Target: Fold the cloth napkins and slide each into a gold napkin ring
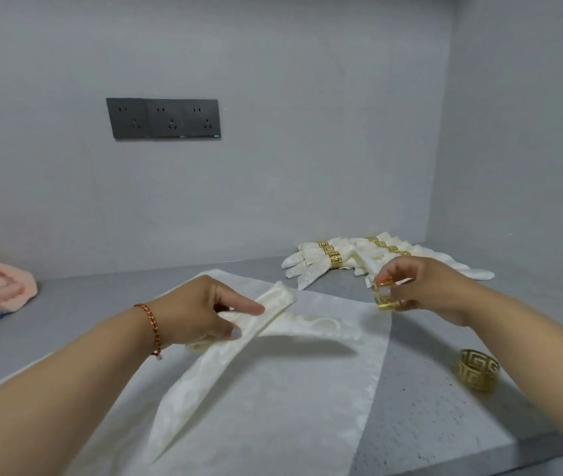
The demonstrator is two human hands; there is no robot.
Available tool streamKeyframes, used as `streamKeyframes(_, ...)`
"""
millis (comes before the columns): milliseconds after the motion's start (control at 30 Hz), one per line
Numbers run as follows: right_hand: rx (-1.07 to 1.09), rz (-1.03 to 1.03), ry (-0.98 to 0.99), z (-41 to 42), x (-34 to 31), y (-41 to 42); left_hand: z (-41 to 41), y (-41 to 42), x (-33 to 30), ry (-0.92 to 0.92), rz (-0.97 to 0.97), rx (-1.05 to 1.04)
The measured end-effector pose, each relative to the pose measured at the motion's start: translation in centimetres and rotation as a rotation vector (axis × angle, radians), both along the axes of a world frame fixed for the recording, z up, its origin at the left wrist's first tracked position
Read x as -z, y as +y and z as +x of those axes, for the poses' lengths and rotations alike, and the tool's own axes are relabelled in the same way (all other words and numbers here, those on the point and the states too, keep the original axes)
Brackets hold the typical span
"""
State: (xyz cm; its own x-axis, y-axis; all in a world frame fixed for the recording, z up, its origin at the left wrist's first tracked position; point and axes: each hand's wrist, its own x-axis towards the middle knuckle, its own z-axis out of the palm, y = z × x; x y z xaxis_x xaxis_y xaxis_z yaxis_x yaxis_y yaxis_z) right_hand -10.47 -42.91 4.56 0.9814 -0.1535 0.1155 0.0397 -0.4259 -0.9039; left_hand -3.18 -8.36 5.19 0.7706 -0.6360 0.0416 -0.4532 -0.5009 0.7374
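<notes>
Left grip [204,312] pinched the folded cream napkin [211,359] at its bend above the tabletop [445,424], doubled end aimed right, while right grip [421,286] held a gold napkin ring [384,297] with its opening facing it, presumably for threading.
</notes>
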Motion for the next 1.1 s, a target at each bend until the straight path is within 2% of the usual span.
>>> streamKeyframes(133,-0.085,0.111,-0.079,-1.5,2.0,3.4,0.0,3.1,-0.2,0.021,-0.062,-0.062)
streamKeyframes(333,-0.069,0.093,-0.112,-2.2,4.4,5.9,-0.4,6.1,-0.4,0.007,-0.127,-0.105)
streamKeyframes(600,-0.088,-0.084,-0.139,-2.2,4.1,8.1,-1.6,6.6,-0.5,0.011,-0.138,-0.097)
streamKeyframes(833,-0.105,-0.181,-0.169,-1.9,3.8,8.2,-2.4,6.3,-0.8,-0.025,-0.073,-0.073)
streamKeyframes(1100,-0.222,-0.291,-0.191,-2.3,2.5,10.1,-3.3,5.4,-0.5,-0.024,-0.078,-0.031)
